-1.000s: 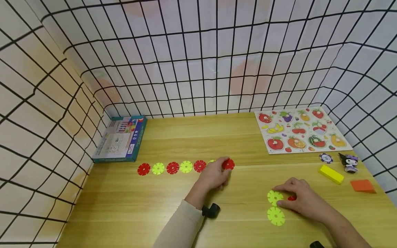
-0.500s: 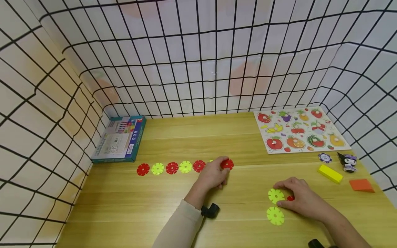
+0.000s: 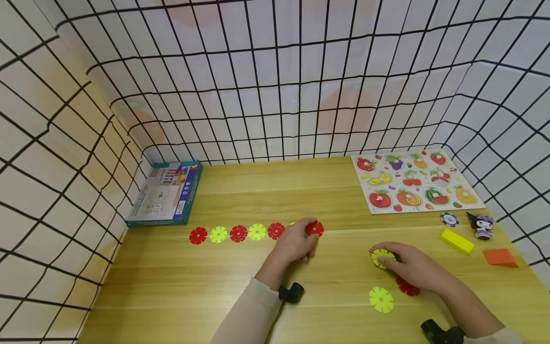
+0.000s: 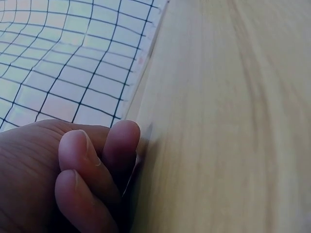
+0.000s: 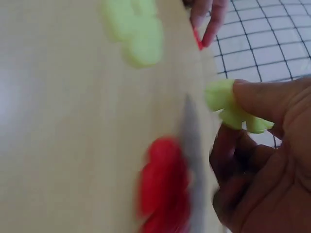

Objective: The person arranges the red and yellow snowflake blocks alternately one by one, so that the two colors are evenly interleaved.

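A row of red and yellow-green plastic snowflake discs (image 3: 238, 233) lies across the table. At its right end my left hand (image 3: 294, 241) has its finger and thumb about a red snowflake disc (image 3: 317, 229); the hand partly covers a yellow-green disc beside it. My right hand (image 3: 414, 268) pinches a yellow-green snowflake disc (image 5: 233, 104) between thumb and fingers, held above the tabletop. Under that hand lies another red disc (image 3: 407, 286), partly covered. A loose yellow-green disc (image 3: 381, 300) lies nearer me.
A flat box (image 3: 165, 193) lies at the back left and a fruit puzzle board (image 3: 417, 181) at the back right. On the right are a numbered chip (image 3: 449, 219), a small figurine (image 3: 483, 226), a yellow block (image 3: 457, 241) and an orange wedge (image 3: 500, 257). Black netting (image 3: 275, 91) encloses the table.
My right hand has picked up the yellow-green disc from the tabletop and moved it slightly away from me, uncovering more of the red disc. The left hand stays put.
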